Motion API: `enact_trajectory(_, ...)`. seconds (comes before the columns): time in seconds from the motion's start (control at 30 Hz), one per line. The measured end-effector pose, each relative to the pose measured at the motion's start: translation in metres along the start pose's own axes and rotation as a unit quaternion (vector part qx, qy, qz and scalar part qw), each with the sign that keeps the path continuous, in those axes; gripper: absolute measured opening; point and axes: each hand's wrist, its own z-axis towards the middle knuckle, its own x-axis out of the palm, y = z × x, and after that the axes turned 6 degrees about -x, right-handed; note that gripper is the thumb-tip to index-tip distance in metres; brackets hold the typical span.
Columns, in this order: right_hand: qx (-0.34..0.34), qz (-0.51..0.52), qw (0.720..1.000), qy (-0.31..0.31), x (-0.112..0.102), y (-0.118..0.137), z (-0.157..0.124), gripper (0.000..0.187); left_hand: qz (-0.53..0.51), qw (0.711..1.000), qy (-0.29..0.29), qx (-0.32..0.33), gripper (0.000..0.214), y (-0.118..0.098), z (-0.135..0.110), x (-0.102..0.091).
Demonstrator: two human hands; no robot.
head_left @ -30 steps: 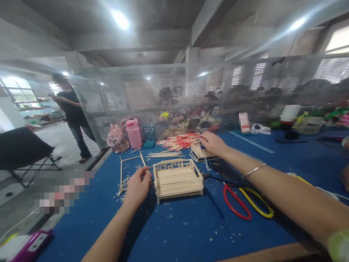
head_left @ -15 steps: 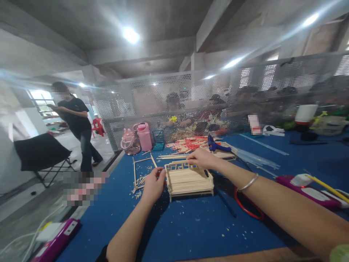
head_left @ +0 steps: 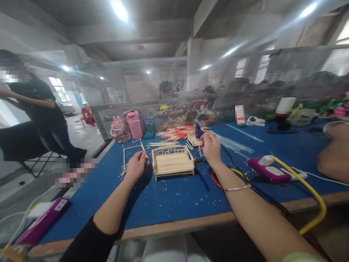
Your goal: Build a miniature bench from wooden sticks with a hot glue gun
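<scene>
A miniature bench [head_left: 173,164] made of pale thin sticks stands upright on the blue table, between my hands. My left hand [head_left: 136,165] is just left of it, apart from it, with fingertips curled together; whatever they may hold is too small to make out. Beyond the bench's right end, my right hand [head_left: 211,146] is closed on a blue hot glue gun [head_left: 199,131], whose handle is partly hidden by the fingers. Beside my left hand lies an open stick frame [head_left: 124,156]. A second small stick piece [head_left: 193,142] stands behind the bench.
Red-tipped sticks [head_left: 177,132] lie in a pile at the back, with clear glue sticks [head_left: 237,145] to their right. Pink bottles [head_left: 134,125] stand back left. Purple power strips [head_left: 268,170] and cables flank the work. Another person's arm [head_left: 336,154] is at far right.
My right hand has moved from the bench's back rail to the glue gun and taken hold of it. My left hand has drawn away from the bench's left end. The view has shifted.
</scene>
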Motion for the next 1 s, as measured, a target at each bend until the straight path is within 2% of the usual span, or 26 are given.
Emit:
enact_trajectory(0.13,0.056,-0.058,0.996,0.031,0.001,0.002,-0.005,0.017,-0.002,1.0,-0.008,0.008,0.037,-0.002,-0.004,-0.004)
enact_trajectory(0.27,0.09,-0.064,0.985,0.132,0.004,0.009,-0.004,0.014,-0.013,1.0,0.014,0.016,0.052,-0.003,-0.025,-0.004)
enact_trajectory(0.37,0.111,-0.03,0.973,0.202,0.008,0.013,-0.007,0.016,-0.026,0.996,0.075,0.029,0.056,-0.001,-0.042,0.002)
enact_trajectory(0.43,0.118,0.007,0.967,0.224,0.009,0.017,-0.009,0.014,-0.061,0.99,0.122,0.03,0.052,0.001,-0.048,0.006)
enact_trajectory(0.5,0.119,0.054,0.965,0.229,0.008,0.021,-0.01,0.014,-0.096,0.986,0.138,0.017,0.044,0.002,-0.047,0.008)
enact_trajectory(0.57,0.113,0.11,0.961,0.228,0.005,0.027,-0.01,0.018,-0.113,0.986,0.123,0.0,0.038,0.003,-0.043,0.006)
enact_trajectory(0.77,0.098,0.269,0.934,0.215,-0.004,0.038,-0.012,0.029,-0.181,0.978,0.102,-0.023,0.041,0.006,-0.039,-0.001)
enact_trajectory(1.0,0.102,0.353,0.908,0.203,0.002,0.042,-0.017,0.03,-0.237,0.965,0.101,-0.052,0.032,0.008,-0.039,-0.002)
